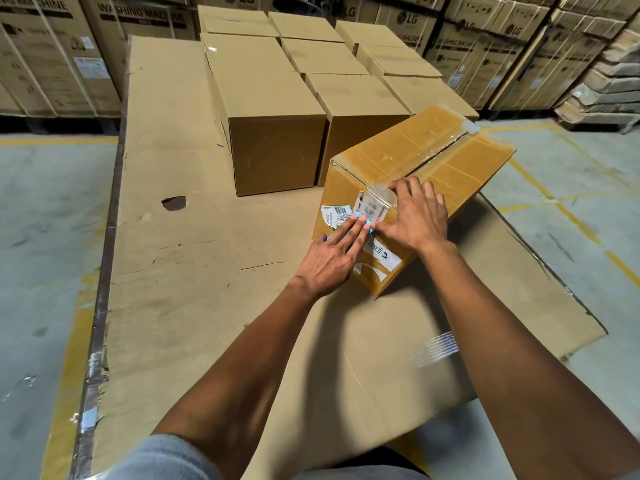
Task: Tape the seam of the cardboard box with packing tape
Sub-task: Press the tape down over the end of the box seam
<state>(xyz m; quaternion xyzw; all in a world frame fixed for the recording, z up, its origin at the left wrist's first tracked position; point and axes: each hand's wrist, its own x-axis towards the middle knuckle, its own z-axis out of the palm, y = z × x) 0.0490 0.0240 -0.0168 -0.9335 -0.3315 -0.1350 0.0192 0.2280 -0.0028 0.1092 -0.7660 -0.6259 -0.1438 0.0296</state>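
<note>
A worn cardboard box [391, 150] with labels on its near end lies tilted on a flat cardboard sheet. Its top seam [443, 152] runs away from me as a dark line. Glossy clear tape [375, 197] folds from the top over the near end face. My right hand [415, 216] lies flat on the box's near top edge, fingers spread, pressing beside the tape end. My left hand [332, 258] rests with straight fingers on the end face, over a light-blue object [371, 226] that is mostly hidden. No tape roll shows.
Several plain closed boxes [273, 116] stand in rows just behind. The flat cardboard sheet [194, 271] has a dark hole [174, 203]. A strip of clear tape [434, 348] sticks to the sheet near my right forearm. Stacked washing-machine cartons [52, 57] line the back. Concrete floor lies on both sides.
</note>
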